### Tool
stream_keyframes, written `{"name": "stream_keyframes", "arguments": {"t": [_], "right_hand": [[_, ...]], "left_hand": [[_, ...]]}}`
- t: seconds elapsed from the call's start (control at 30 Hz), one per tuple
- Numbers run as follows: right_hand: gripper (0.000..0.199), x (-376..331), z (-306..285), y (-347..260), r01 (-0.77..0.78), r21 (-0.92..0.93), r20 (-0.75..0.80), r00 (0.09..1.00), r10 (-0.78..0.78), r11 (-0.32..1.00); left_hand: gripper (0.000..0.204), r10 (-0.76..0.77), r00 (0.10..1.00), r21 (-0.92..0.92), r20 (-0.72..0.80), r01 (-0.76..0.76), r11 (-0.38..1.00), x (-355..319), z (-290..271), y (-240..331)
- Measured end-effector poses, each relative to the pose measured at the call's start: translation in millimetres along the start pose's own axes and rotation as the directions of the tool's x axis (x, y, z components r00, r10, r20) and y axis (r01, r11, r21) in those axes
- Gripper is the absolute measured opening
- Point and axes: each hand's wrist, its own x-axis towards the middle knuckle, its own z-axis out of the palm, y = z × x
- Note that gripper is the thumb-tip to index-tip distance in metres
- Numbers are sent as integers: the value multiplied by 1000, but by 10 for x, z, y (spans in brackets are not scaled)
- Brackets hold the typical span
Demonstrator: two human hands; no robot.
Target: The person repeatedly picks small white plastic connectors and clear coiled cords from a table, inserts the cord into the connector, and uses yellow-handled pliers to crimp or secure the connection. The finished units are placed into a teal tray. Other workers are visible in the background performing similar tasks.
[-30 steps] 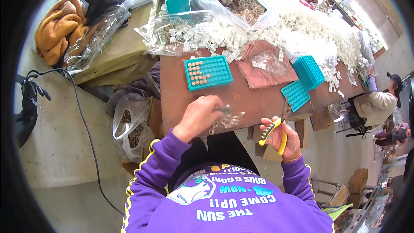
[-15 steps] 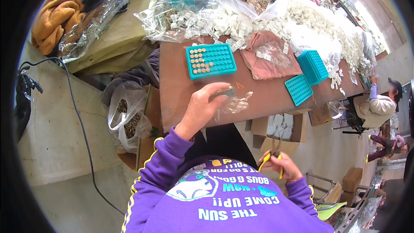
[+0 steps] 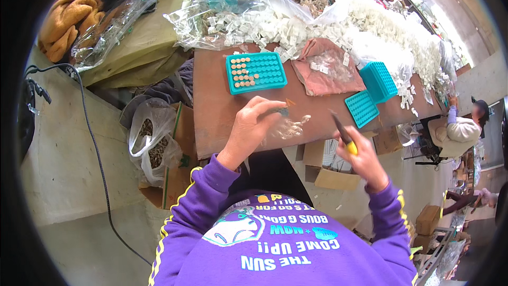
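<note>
My left hand (image 3: pixel 253 127) is closed around a dark grey-green piece (image 3: pixel 280 112) over the near part of the table. Pale, stringy strands (image 3: pixel 289 128) hang beside its fingertips; I cannot make out their kind. A yellow-handled tool like pliers (image 3: pixel 346 139) is gripped in my right hand (image 3: pixel 364 158), its dark, narrow end pointing up and left toward the table. Just beyond my left hand lies a teal tray (image 3: pixel 272 87) of round wells, with tan round pieces (image 3: pixel 244 73) in those on the left.
On the brown table (image 3: pixel 217 122) are a pink cloth (image 3: pixel 323 86), a teal stack of trays (image 3: pixel 382 82) and a flat teal tray (image 3: pixel 362 110). Small white pieces (image 3: pixel 296 34) heap along the back. A plastic bag (image 3: pixel 153 143) and an open cardboard box (image 3: pixel 330 177) stand below. A person (image 3: pixel 457 132) sits far right.
My right hand has risen from beside my body to the table's front edge, bringing the yellow-handled tool up and right. My left hand stays nearly in place with the stringy piece.
</note>
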Motion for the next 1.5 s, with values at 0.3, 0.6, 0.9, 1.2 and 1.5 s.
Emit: {"name": "stream_keyframes", "arguments": {"t": [0.3,0.6,0.9,1.2,1.5], "right_hand": [[31,829,-157,-383,402,-515,245,916,-319,757],[33,824,-105,-433,331,-559,307,934,-181,760],[29,892,-112,-540,266,-797,194,963,-187,542],[30,996,-133,-608,367,-675,320,927,-194,640],[25,979,-85,-568,404,-588,313,913,-263,701]], "left_hand": [[20,-203,974,-151,-102,187,971,-34,-3,57],[19,-271,934,-79,-233,259,963,-60,127,-1],[21,-422,876,-388,-234,314,866,-82,121,-185],[23,-409,906,-601,-104,271,752,-43,29,-119],[21,-464,868,-451,-176,348,822,-50,94,-96]]}}
